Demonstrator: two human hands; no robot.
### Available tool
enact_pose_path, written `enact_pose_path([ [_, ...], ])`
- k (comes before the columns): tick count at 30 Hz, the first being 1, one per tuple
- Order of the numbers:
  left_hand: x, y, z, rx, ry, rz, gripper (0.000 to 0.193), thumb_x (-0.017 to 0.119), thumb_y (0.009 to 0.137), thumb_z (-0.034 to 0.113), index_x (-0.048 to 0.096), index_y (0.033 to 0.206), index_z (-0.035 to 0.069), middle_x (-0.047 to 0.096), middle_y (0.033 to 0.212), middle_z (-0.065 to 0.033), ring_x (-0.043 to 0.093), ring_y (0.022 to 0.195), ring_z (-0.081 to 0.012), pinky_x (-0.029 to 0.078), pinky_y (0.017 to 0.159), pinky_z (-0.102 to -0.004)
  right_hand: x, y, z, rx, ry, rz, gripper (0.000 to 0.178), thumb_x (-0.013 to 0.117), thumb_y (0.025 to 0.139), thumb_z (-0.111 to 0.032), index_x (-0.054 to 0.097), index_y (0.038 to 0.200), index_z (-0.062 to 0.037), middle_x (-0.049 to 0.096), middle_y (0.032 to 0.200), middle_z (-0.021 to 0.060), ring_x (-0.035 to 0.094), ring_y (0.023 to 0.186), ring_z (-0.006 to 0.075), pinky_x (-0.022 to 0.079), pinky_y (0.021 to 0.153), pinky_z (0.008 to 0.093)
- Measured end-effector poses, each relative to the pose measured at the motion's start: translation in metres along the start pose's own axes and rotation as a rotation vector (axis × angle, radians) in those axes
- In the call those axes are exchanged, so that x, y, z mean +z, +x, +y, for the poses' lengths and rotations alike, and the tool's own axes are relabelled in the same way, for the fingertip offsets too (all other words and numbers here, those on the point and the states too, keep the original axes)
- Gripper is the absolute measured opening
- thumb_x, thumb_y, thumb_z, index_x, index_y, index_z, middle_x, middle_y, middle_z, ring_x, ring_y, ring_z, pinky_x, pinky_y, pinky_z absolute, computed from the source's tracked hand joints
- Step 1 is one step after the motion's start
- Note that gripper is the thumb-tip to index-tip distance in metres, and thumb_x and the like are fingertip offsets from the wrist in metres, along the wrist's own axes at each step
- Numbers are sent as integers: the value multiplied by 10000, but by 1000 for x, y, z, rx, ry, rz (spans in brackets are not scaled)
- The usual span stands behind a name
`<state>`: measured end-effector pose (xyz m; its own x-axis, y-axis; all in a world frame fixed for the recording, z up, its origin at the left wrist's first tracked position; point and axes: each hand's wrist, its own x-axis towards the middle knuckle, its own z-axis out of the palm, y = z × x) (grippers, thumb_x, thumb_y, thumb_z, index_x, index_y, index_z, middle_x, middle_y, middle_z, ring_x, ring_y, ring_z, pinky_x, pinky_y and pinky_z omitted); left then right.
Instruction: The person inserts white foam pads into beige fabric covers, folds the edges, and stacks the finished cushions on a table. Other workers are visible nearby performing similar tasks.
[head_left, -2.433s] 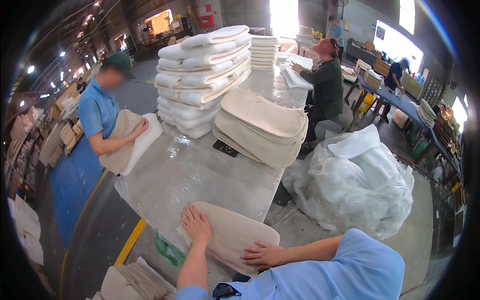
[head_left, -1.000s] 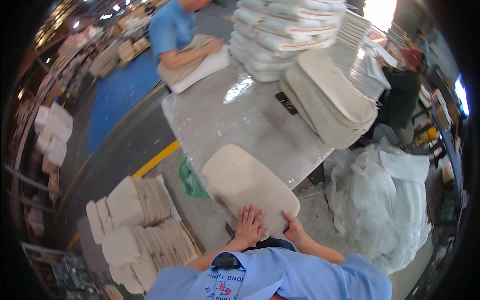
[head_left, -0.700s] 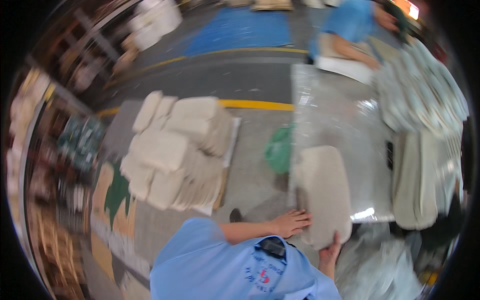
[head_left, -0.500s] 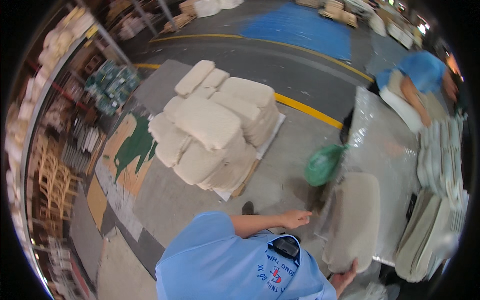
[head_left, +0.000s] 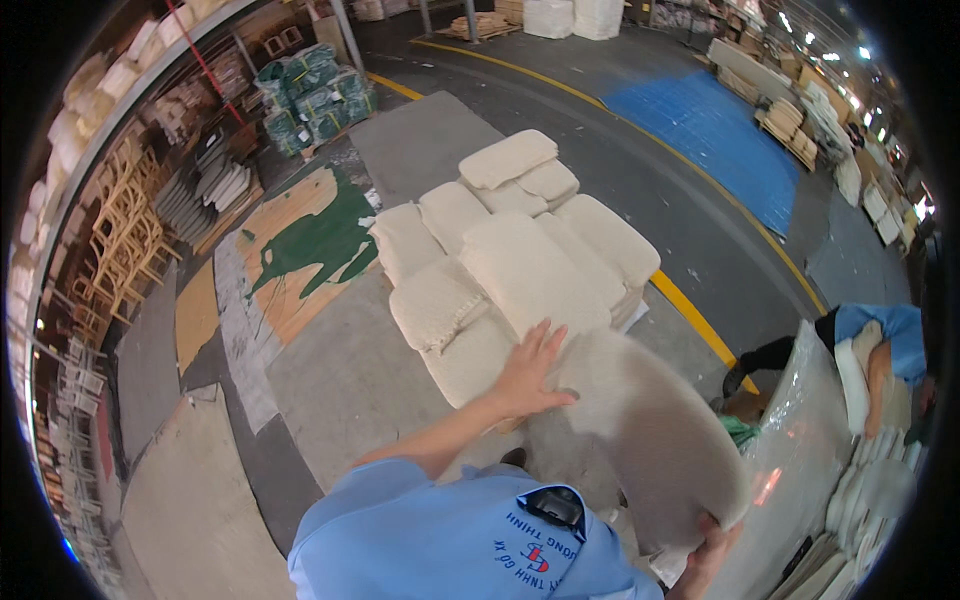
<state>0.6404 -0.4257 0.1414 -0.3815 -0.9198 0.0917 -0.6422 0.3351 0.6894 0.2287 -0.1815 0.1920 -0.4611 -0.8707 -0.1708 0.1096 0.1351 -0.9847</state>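
My right hand (head_left: 712, 548) grips the lower right end of an oblong beige cushion (head_left: 665, 430) with rounded corners. The cushion is held up off the table and tilted, its far end pointing at a stack of cream cushions (head_left: 540, 270). My left hand (head_left: 535, 375), fingers spread, is at the cushion's left end and in front of the stack. Its thumb is close to the cushion's edge; I cannot tell whether they touch. The stack's lower right side is hidden behind the held cushion.
A plastic-covered table (head_left: 800, 440) stands at the right. Beyond it a co-worker in a blue shirt (head_left: 885, 330) bends over pale cushions. More cushions (head_left: 870, 490) are piled at the near right. Green-wrapped bundles (head_left: 315, 100) and wooden chair frames (head_left: 125, 220) stand at the left.
The cushion has been lifted from the table and swung left toward the stack, still in my right hand. My left hand has moved forward and opened. The view has turned right-to-left.
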Motion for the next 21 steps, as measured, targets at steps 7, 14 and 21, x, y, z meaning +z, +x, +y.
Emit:
enact_pose_path([
  [7,-111,-59,-31,-135,-176,-367,891,930,782,347,526,1527,72,638,1451,-177,602,1347,-337,465,1140,-420,187,118,-141,-306,-653,-795,500,900,625,-119,770,1092,0,760,911,66,690,814,158,552,789,327],
  [14,-63,-154,-42,-433,-1019,210,730,894,858,238,570,1482,44,699,1354,-137,654,1274,-258,529,1074,-403,409,114,-246,-1347,-582,-895,326,849,860,-186,786,1157,-68,792,1030,127,774,911,244,584,835,353],
  [21,-30,-128,-104,-602,-1416,783,665,771,988,225,474,1533,-13,621,1461,-190,628,1308,-307,523,1101,-450,431,137,-211,-1110,-412,-837,237,772,962,-161,774,1161,-33,802,1046,107,759,946,179,566,829,300],
])
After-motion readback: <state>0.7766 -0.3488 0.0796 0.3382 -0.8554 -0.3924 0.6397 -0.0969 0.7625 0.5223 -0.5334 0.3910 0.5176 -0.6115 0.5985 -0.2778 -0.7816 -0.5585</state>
